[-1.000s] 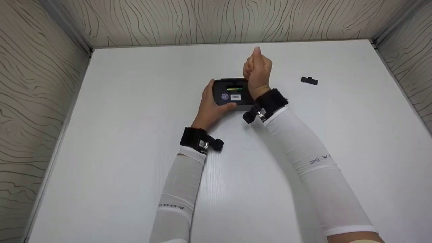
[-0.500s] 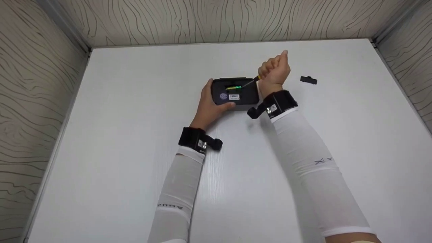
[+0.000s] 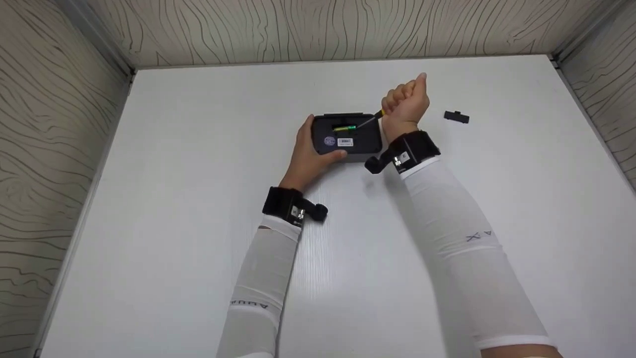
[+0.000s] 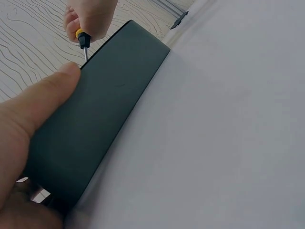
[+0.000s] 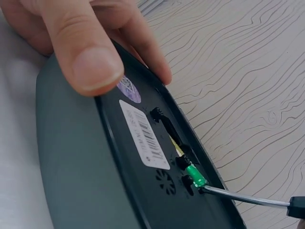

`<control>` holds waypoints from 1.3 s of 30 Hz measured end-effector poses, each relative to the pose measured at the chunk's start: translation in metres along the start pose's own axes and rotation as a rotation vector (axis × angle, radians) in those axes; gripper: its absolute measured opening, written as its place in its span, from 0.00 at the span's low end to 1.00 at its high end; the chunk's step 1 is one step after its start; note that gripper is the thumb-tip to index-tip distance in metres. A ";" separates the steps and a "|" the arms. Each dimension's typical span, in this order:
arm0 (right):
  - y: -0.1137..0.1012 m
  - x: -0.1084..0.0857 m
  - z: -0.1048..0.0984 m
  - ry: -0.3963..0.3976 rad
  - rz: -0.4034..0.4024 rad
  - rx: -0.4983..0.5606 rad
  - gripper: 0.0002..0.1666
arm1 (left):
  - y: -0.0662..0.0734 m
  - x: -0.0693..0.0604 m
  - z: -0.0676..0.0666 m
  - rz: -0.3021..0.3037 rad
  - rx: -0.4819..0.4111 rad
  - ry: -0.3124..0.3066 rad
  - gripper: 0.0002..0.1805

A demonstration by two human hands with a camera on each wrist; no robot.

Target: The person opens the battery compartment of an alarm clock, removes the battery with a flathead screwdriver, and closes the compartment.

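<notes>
Relative to one second earlier, your right grip [image 3: 405, 105] is lying farther right, uncovering the right end of the black device [image 3: 348, 135]; your screwdriver [image 5: 245, 196] is coming into view.

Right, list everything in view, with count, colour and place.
device: one, black, on table, in left hand's grip
battery: one visible, yellow and green, in device's open slot
screwdriver: one, metal shaft, black-and-yellow handle, tip at battery's green end
barcode label: one, white, on device
round sticker: one, purplish, beside label
small cover-like piece: one, black, on table, right of right hand
table: one, white, beneath
walls: three, pale wood-grain, around table
wrist straps: two, black
sleeves: two, white
left hand: one, on device
right hand: one, holding screwdriver
</notes>
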State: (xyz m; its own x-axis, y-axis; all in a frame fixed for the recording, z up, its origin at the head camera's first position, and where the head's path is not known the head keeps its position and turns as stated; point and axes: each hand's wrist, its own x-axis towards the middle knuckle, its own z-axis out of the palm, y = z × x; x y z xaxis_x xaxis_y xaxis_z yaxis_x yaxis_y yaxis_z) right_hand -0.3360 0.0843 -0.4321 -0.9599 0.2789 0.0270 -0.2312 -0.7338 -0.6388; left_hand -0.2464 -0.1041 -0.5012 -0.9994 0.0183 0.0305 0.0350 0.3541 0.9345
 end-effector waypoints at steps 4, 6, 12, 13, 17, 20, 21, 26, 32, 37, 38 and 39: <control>0.000 0.000 0.000 0.013 0.013 0.013 0.36 | 0.000 0.000 0.000 0.001 0.007 0.000 0.64; -0.001 -0.001 0.000 0.026 0.020 0.014 0.36 | -0.001 0.000 0.000 0.002 0.011 0.000 0.64; -0.001 0.001 0.001 0.093 0.061 0.043 0.36 | -0.001 -0.001 0.000 -0.013 0.005 0.002 0.65; -0.001 0.001 0.001 0.104 0.068 0.050 0.36 | -0.001 -0.001 0.000 -0.015 0.003 0.002 0.65; -0.001 0.002 0.001 0.129 0.078 0.066 0.36 | -0.001 -0.001 0.000 -0.010 0.000 0.008 0.65; -0.001 0.003 0.000 0.133 0.083 0.074 0.36 | -0.001 -0.001 0.000 -0.005 0.003 0.009 0.65; -0.001 0.003 0.000 0.133 0.088 0.078 0.36 | -0.001 -0.001 0.000 -0.002 0.004 0.008 0.65; -0.002 0.002 0.004 0.165 0.126 0.130 0.37 | -0.002 -0.002 -0.001 0.001 0.016 -0.001 0.65; 0.006 -0.012 0.029 0.119 0.183 0.180 0.37 | -0.001 -0.001 0.000 0.007 0.012 -0.004 0.64; 0.015 -0.025 0.036 -0.045 0.159 0.109 0.37 | 0.000 0.000 0.005 0.008 0.002 -0.021 0.64; 0.015 -0.027 0.034 -0.062 0.147 0.097 0.36 | 0.000 0.000 0.006 0.006 0.001 -0.020 0.64; 0.015 -0.027 0.033 -0.071 0.142 0.095 0.36 | 0.000 0.000 0.007 0.006 0.003 -0.019 0.64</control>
State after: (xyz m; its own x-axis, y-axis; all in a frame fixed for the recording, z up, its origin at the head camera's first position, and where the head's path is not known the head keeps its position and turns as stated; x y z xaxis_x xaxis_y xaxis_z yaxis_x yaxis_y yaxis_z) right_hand -0.3185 0.0455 -0.4174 -0.9919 0.1269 -0.0018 -0.1037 -0.8188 -0.5646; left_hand -0.2460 -0.0981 -0.5037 -0.9989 0.0380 0.0291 0.0407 0.3565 0.9334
